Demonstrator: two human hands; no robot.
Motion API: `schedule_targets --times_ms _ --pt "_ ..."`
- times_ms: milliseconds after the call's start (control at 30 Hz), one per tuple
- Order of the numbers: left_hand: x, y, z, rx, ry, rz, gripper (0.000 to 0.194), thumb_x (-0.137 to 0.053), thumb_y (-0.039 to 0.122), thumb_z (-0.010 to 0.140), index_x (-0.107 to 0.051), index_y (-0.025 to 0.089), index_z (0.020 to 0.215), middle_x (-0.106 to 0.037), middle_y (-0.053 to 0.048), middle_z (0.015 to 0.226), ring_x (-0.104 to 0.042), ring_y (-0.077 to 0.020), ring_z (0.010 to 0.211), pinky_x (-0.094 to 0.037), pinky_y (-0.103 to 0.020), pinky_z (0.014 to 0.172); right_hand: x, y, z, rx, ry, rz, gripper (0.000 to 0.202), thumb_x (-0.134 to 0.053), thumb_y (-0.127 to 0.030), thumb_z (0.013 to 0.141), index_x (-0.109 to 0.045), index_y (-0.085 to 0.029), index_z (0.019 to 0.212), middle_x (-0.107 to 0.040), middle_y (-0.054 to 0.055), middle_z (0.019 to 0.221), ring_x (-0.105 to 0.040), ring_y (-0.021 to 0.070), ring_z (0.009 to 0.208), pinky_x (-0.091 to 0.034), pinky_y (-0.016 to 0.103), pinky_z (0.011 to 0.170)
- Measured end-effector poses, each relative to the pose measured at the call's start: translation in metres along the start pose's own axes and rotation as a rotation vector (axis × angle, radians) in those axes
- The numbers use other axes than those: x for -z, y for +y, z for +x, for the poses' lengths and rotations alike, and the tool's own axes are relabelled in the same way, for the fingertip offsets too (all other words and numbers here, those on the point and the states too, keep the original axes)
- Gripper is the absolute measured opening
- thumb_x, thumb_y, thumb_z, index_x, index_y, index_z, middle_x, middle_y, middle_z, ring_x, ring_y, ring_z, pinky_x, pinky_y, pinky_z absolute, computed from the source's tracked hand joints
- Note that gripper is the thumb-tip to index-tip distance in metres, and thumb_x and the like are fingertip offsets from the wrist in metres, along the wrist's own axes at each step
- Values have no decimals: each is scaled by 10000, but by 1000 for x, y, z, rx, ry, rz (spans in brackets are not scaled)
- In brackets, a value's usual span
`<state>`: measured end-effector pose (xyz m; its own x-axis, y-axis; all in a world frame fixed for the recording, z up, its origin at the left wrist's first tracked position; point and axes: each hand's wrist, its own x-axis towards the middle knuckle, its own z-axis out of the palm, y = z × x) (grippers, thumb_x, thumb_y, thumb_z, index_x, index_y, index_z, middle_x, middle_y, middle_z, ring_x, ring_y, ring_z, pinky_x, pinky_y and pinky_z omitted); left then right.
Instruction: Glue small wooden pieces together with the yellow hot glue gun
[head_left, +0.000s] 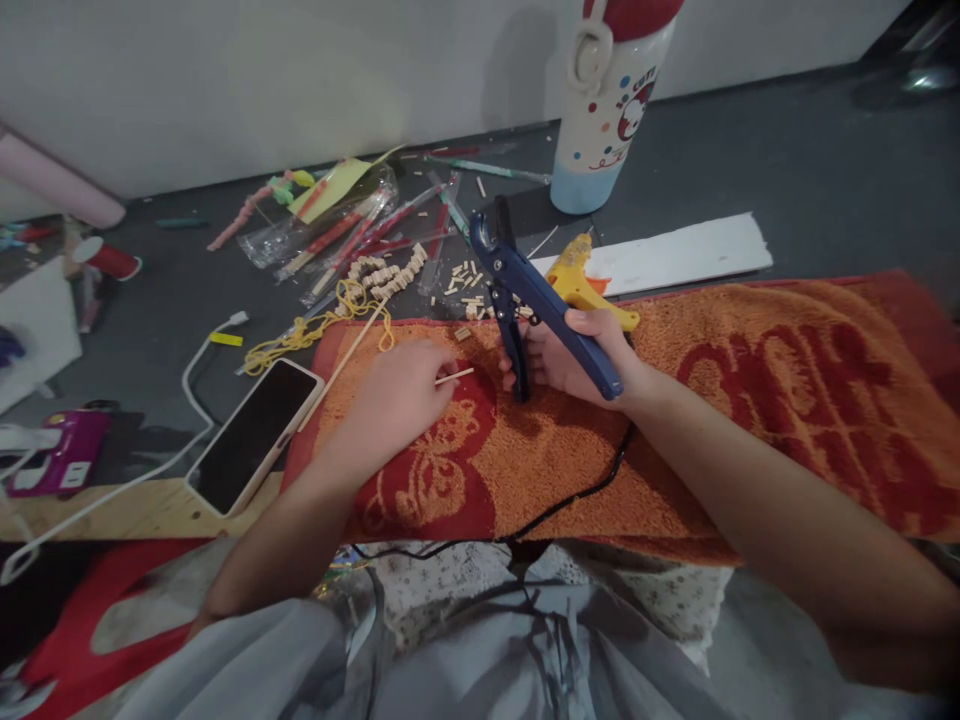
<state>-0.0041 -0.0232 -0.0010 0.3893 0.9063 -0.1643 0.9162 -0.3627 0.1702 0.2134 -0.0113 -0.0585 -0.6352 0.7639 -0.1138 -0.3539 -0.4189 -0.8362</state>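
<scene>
My left hand is closed over the orange and red towel, pinching a thin wooden stick whose end points right. My right hand is wrapped around the handles of a blue pipe cutter, which are spread apart. Its cutting head points up and away from me, and nothing shows in its jaw. Just behind that hand lies a yellow glue gun, partly hidden. Small cut wooden pieces are scattered beyond the towel, near the cutter. A longer wooden stick lies left of my left hand.
A phone and white cable lie at the left. Yellow string, joined wooden pieces and plastic-wrapped sticks are at the back. A tall bottle stands behind a white strip. A black cord crosses the towel.
</scene>
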Motion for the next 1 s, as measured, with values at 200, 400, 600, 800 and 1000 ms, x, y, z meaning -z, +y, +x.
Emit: schedule_targets --times_ms 200,400,600,800,1000 --pt "3 0 4 50 45 -140 217 -521 197 813 -733 192 858 -750 -61 862 -659 -218 780 -485 -345 723 0 0 0 -7 2 5 590 -556 -744 673 -583 -212 927 -691 100 926 -663 267 949 -561 390 784" --pt "-4 -3 11 62 122 -121 240 -512 233 846 -739 179 901 -755 -83 942 -665 -227 861 -489 -352 789 0 1 0 8 -23 14 590 -549 -724 697 -581 -201 968 -684 111 951 -652 263 974 -563 410 820" --pt "-12 -6 16 30 123 -55 264 -496 235 866 -743 174 938 -753 -90 973 -666 -230 891 -493 -366 816 -2 1 -1 7 -2 9 589 -526 -731 714 -585 -207 976 -680 110 920 -643 281 1009 -559 412 817" --pt "-13 -7 17 25 157 -27 258 -492 232 866 -741 179 913 -743 -94 949 -656 -227 872 -490 -360 791 -1 0 -1 -12 1 -4 603 -547 -738 687 -594 -208 971 -680 108 922 -648 276 987 -556 402 804" --pt "-15 -9 18 25 166 -26 254 -494 237 866 -737 180 913 -737 -89 933 -648 -220 861 -484 -350 779 -1 1 -1 -19 12 6 564 -545 -733 688 -595 -224 927 -676 97 861 -657 280 967 -558 401 785"
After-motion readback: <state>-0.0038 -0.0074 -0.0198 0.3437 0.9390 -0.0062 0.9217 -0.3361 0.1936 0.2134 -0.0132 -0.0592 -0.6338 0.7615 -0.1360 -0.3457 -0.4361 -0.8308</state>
